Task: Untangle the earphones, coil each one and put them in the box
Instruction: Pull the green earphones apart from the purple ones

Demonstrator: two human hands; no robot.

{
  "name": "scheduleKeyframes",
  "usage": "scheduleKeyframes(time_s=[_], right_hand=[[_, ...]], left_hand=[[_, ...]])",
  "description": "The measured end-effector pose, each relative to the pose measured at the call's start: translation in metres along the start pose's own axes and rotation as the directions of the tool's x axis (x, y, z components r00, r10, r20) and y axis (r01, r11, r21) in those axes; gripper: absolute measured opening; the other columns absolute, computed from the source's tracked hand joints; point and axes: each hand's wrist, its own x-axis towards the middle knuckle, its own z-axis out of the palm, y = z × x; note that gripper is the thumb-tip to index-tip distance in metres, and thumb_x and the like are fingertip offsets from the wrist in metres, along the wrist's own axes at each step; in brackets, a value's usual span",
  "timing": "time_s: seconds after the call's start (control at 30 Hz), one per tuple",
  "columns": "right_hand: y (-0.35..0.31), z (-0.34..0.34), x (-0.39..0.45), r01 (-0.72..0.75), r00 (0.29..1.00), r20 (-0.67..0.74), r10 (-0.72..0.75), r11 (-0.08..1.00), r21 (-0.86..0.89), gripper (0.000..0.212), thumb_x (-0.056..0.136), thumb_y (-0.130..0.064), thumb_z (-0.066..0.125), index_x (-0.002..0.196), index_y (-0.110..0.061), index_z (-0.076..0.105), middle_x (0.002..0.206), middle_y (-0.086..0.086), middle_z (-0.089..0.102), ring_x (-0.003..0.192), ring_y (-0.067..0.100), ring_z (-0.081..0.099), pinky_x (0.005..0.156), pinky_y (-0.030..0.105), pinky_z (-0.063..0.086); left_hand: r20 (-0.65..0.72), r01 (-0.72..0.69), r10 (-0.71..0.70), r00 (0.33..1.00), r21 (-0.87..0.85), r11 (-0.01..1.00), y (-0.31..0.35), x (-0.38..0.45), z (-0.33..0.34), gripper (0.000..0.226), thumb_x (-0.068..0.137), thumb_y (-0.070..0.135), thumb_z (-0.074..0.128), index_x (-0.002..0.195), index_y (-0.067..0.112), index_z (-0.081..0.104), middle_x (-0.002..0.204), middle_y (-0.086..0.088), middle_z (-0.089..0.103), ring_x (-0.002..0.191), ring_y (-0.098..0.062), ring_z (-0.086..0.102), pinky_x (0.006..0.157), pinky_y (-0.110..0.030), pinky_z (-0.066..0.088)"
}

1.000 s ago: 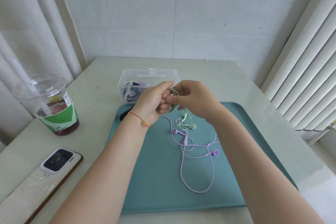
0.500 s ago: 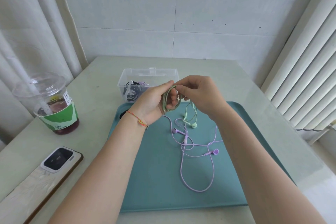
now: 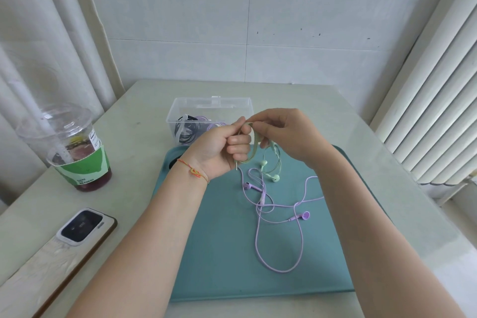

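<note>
The person holds the green earphones above the far edge of the teal tray, just in front of the clear box. The left hand has its fingers curled around a coil of green cord, with the metal plug poking out below the fist. The right hand pinches the cord at the top of that coil, between thumb and fingertips. Compared with 1 second ago, the right hand has lifted from a position low against the left fist to the top of the loop, laying another turn onto the coil, and the 2 green earbuds have been drawn upward: they now dangle on a short tail just above the tray instead of lying lower on it. That suggests the winding of this pair is nearly finished, with only the short split section left to wrap before it can go into the box, which already contains what look like dark and purple coiled cords. The purple earphones lie loose and uncoiled on the tray, in the same sprawl as before, so 1 pair appears to remain after this one. A lidded drink cup and a phone sit on the table to the left, apart from the work.
</note>
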Motion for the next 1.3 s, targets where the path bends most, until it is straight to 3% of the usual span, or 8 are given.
scheduleKeyframes(time_s=[0.33,0.53,0.7,0.83,1.03,1.1,1.23,1.3], right_hand=[[0.003,0.025,0.002,-0.178,0.981,-0.056,0.184,0.980,0.093,0.034,0.097,-0.021,0.047,0.065,-0.013,0.053,0.041,-0.012,0.043,0.037,0.008,0.032,0.042,0.020,0.028],[0.004,0.034,0.004,-0.242,0.967,-0.034,0.251,0.955,0.172,0.034,0.097,-0.020,0.044,0.066,-0.011,0.052,0.054,0.001,0.051,0.040,0.011,0.035,0.040,0.020,0.028],[0.004,0.038,0.003,-0.282,0.955,0.147,0.257,0.941,0.187,0.026,0.096,-0.005,0.045,0.074,-0.009,0.059,0.061,-0.001,0.056,0.046,0.012,0.041,0.047,0.022,0.038],[0.005,0.037,0.002,-0.352,0.919,0.221,0.326,0.932,0.090,0.017,0.092,-0.005,0.054,0.101,-0.002,0.068,0.062,0.001,0.056,0.044,0.014,0.044,0.046,0.022,0.038],[0.000,0.028,0.001,-0.328,0.919,0.192,0.345,0.938,-0.114,0.017,0.084,-0.013,0.064,0.092,0.001,0.070,0.061,0.001,0.060,0.053,0.014,0.054,0.060,0.024,0.046],[-0.001,0.023,0.002,-0.307,0.943,0.126,0.308,0.951,-0.028,0.016,0.084,-0.013,0.064,0.090,-0.001,0.071,0.065,0.002,0.063,0.060,0.015,0.056,0.067,0.028,0.047],[-0.003,0.011,0.005,-0.244,0.968,-0.005,0.250,0.951,0.187,0.011,0.087,-0.010,0.059,0.088,-0.004,0.068,0.073,0.011,0.066,0.067,0.019,0.063,0.078,0.035,0.054],[-0.003,0.005,0.003,-0.263,0.963,0.005,0.270,0.932,0.248,0.013,0.091,-0.007,0.054,0.089,-0.003,0.066,0.065,0.007,0.058,0.051,0.018,0.056,0.067,0.037,0.056]], left_hand=[[0.131,-0.052,0.092,0.987,-0.279,0.959,0.004,0.002,0.005,0.034,0.095,0.026,0.044,0.079,0.007,0.069,0.051,0.006,0.034,0.043,-0.007,0.033,0.047,-0.019,0.038],[0.002,-0.151,0.162,0.987,-0.351,0.924,0.008,-0.002,0.011,0.033,0.094,0.019,0.049,0.083,0.002,0.075,0.059,0.003,0.055,0.052,-0.010,0.057,0.059,-0.024,0.056],[-0.196,-0.365,0.319,0.927,-0.286,0.886,0.007,0.002,0.004,0.025,0.102,0.022,0.045,0.101,0.007,0.064,0.095,-0.005,0.074,0.093,-0.022,0.071,0.093,-0.035,0.054],[-0.275,-0.437,0.399,0.875,-0.090,0.895,0.006,0.006,-0.002,0.022,0.102,0.023,0.046,0.101,0.012,0.064,0.102,-0.001,0.073,0.101,-0.018,0.069,0.102,-0.032,0.046],[-0.286,-0.502,0.607,0.741,0.365,0.784,-0.003,0.011,-0.002,0.019,0.098,0.017,0.055,0.086,0.012,0.069,0.092,-0.004,0.075,0.098,-0.020,0.071,0.100,-0.042,0.046],[-0.251,-0.418,0.644,0.723,0.583,0.697,-0.004,0.009,-0.003,0.023,0.099,0.019,0.052,0.084,0.014,0.068,0.081,0.002,0.075,0.088,-0.011,0.071,0.091,-0.029,0.050],[-0.207,-0.171,0.557,0.804,0.817,0.550,-0.008,0.009,-0.001,0.028,0.100,0.022,0.045,0.079,0.014,0.060,0.065,-0.003,0.069,0.064,-0.014,0.062,0.073,-0.030,0.047],[-0.202,-0.102,0.469,0.860,0.832,0.545,-0.011,0.010,0.002,0.029,0.100,0.020,0.043,0.077,0.012,0.057,0.057,-0.002,0.061,0.054,-0.017,0.053,0.066,-0.030,0.043]])
